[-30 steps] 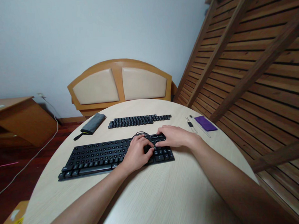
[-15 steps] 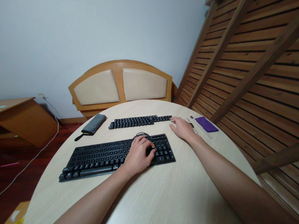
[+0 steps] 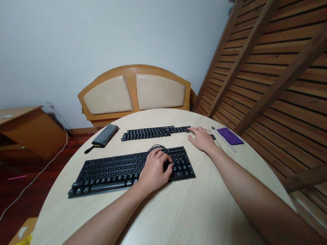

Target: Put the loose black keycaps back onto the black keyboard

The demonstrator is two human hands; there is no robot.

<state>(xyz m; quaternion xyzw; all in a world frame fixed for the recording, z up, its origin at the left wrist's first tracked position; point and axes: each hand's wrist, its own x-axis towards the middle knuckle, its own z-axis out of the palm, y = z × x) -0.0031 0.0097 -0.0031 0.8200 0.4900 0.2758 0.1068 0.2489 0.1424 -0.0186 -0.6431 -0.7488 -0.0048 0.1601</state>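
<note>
A black keyboard (image 3: 108, 173) lies across the table, and many of its key positions are without caps. My left hand (image 3: 156, 170) rests over its right part, thumb and index finger bent towards each other; whatever is between them is hidden. Farther back, loose black keycaps (image 3: 147, 133) stand in rows. At the right end of those rows is my right hand (image 3: 201, 138), palm down, with thumb and index finger apart and fingertips at the last caps. A coiled black cable (image 3: 156, 146) shows just behind my left hand.
The round table (image 3: 168, 217) carries a grey pouch (image 3: 106, 135) at left and a purple pouch (image 3: 230, 136) at right, with thin tools (image 3: 226, 140) beside it. A wooden headboard (image 3: 133, 89) stands behind; a slatted wooden frame (image 3: 273, 76) leans at right.
The whole view has shifted slightly, so everything sits a little farther right. Both hands keep nearly the same places relative to the keyboard and keycaps.
</note>
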